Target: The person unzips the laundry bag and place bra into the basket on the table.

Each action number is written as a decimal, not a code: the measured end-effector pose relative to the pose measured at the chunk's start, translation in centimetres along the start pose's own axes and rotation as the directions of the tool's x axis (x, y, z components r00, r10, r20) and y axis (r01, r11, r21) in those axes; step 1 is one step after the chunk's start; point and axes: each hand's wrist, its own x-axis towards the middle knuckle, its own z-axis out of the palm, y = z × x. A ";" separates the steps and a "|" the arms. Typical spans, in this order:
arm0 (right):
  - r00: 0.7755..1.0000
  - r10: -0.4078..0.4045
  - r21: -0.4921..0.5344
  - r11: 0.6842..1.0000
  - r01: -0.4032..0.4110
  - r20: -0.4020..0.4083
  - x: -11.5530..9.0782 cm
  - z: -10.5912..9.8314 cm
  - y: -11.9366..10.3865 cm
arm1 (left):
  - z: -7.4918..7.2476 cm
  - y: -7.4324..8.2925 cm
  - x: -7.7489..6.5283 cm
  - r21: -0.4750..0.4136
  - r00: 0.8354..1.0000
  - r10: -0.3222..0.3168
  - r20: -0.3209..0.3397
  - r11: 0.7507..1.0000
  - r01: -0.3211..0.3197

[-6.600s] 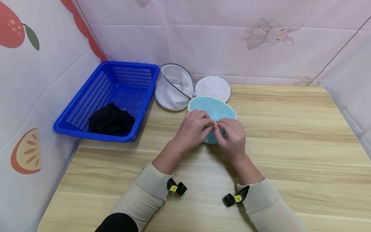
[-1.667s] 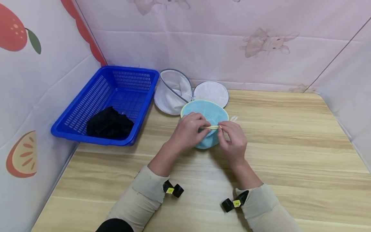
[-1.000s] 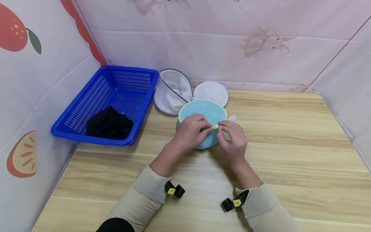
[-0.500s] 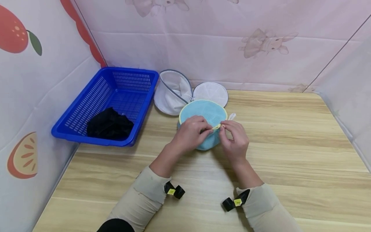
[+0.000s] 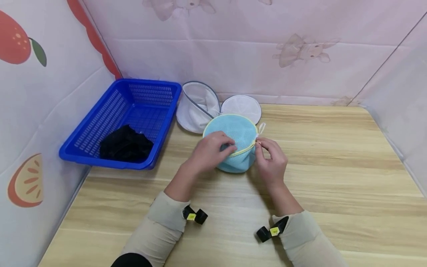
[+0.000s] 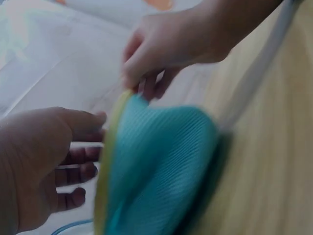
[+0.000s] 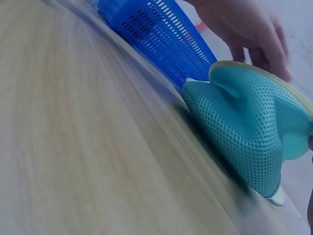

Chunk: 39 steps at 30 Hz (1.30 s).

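Observation:
A light blue mesh laundry bag (image 5: 233, 126) with yellow edging stands on the table in front of me. My right hand (image 5: 272, 163) pinches the yellow edge at the bag's right side, near a small white loop (image 5: 262, 128). The left hand (image 5: 208, 152) is over the bag's near left part, its fingers loosely bent and holding nothing. In the left wrist view, that left hand (image 6: 39, 161) is beside the yellow rim (image 6: 110, 147) while the right fingers grip the rim's far end. The right wrist view shows the mesh side (image 7: 244, 127) buckled inward.
Behind the blue bag stands a white mesh bag (image 5: 191, 118) with dark edging, its round lid (image 5: 241, 105) folded out to the right. A blue plastic basket (image 5: 106, 162) at the left holds a black cloth (image 5: 125, 144). Printed fabric walls (image 5: 233, 66) border the wooden table (image 5: 333, 167).
My left hand has let go of the yellow edge and moved left, leaving the edge showing as a curve. The right hand keeps its pinch and has shifted slightly right. Earlier both hands pinched the edge.

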 end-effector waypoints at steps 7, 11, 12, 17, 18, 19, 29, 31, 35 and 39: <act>0.998 0.061 0.024 0.998 -0.061 -0.013 0.1 -0.1 0.1 | -2.2 -2.7 -0.3 -0.002 0.913 -0.407 0.029 0.913 0.407; 0.997 0.077 0.016 0.997 -0.076 -0.019 0.3 -0.2 -0.6 | -2.5 -3.4 -0.3 -0.029 0.869 -0.492 0.054 0.869 0.493; 0.997 0.078 0.016 0.997 -0.078 -0.022 0.4 -0.2 -0.9 | -2.5 -3.5 -0.2 -0.038 0.863 -0.502 0.056 0.863 0.505; 0.996 0.082 0.027 0.996 -0.082 -0.025 1.1 -0.3 -2.7 | -2.3 -4.1 -0.2 -0.115 0.827 -0.557 0.072 0.819 0.561; 0.996 0.083 0.029 0.996 -0.082 -0.023 1.2 -0.4 -3.0 | -2.3 -4.2 -0.2 -0.133 0.821 -0.567 0.071 0.810 0.571; 0.996 0.083 0.031 0.996 -0.082 -0.022 1.2 -0.4 -3.1 | -2.3 -4.3 -0.2 -0.148 0.815 -0.575 0.071 0.802 0.579; 0.994 0.100 0.028 0.995 -0.099 -0.032 1.2 -0.4 -2.9 | -1.8 -5.1 -0.1 -0.265 0.811 -0.581 0.066 0.773 0.576; 0.993 0.110 0.040 0.993 -0.109 -0.031 1.2 -0.5 -2.9 | -1.7 -5.2 -0.1 -0.313 0.816 -0.578 0.034 0.769 0.558; 0.990 0.137 0.044 0.990 -0.136 -0.029 1.1 -0.5 -2.7 | -1.6 -5.2 0.0 -0.410 0.821 -0.569 -0.049 0.761 0.503; 0.982 0.190 0.043 0.981 -0.189 -0.014 0.6 -0.4 -1.4 | -1.5 -5.1 0.2 -0.493 0.822 -0.556 -0.122 0.753 0.436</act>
